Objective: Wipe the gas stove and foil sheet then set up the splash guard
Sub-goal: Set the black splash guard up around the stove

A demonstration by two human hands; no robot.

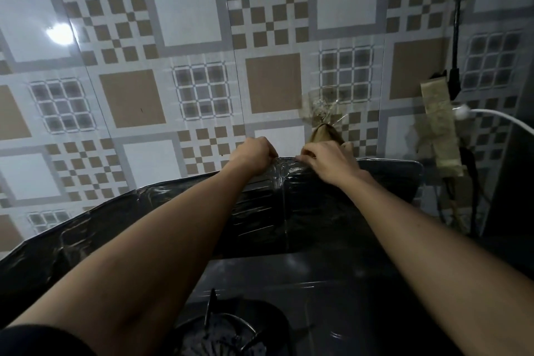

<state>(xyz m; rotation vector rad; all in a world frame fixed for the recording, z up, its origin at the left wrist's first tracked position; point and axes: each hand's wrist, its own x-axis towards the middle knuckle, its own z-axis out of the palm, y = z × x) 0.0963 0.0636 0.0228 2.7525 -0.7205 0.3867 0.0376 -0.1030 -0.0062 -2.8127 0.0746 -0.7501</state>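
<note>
Head view: the splash guard [179,211] stands upright along the back of the gas stove [332,298], leaning at the tiled wall [130,95]. It looks like thin, crinkled foil panels joined at a vertical fold, so it should be very light, floppy across each panel, and quick to crease or tear; the glossy face may be slippery under the fingers. The top edge beside the fold is probably the safest hold, since the crease stiffens it there.

The left hand [255,154] is clenched over that top rim just left of the fold. The right hand [326,160] pinches the rim just right of it, so both grips are grasping the guard.

Just behind the right hand, a brownish taped bundle [323,131] juts from the wall and could snag the edge. Further right, a taped-up power strip [439,127] with a white cable [497,117] and black cord [458,23] hangs close to the guard's right end. A burner grate [225,324] sits below, between the forearms.
</note>
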